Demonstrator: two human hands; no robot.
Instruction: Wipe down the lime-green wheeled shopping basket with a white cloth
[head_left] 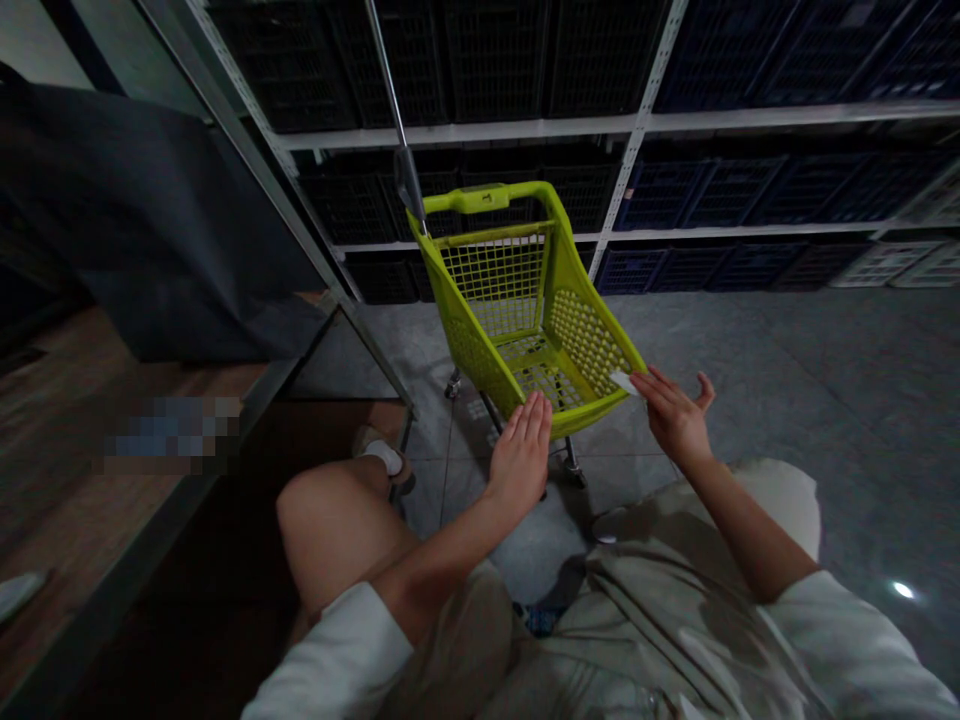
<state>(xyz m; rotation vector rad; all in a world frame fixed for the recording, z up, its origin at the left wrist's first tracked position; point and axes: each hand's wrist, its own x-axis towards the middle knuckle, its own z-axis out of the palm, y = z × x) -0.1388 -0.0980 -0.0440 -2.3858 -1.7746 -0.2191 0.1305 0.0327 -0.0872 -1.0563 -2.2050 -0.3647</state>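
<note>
A lime-green plastic shopping cart (559, 405) with a mesh basket stands in front of me, its basket bare inside. My left hand (523, 448) rests at the near left of the basket's rim, fingers stretched out side by side; nothing shows in it. At the near right corner, my right hand (675, 412) pinches a small, flat white piece (624, 382), with its little finger raised. Whether that piece is paper or cloth, I cannot tell. It lies at the rim of the basket.
Metal shelving (480, 133) full of dark crates (495, 60) runs behind the cart. A thin metal pole (388, 75) rises from the cart's back left corner. To my left is a wooden-topped table (67, 420) with a dark cover (172, 220). Grey tiled floor (750, 370) lies at right.
</note>
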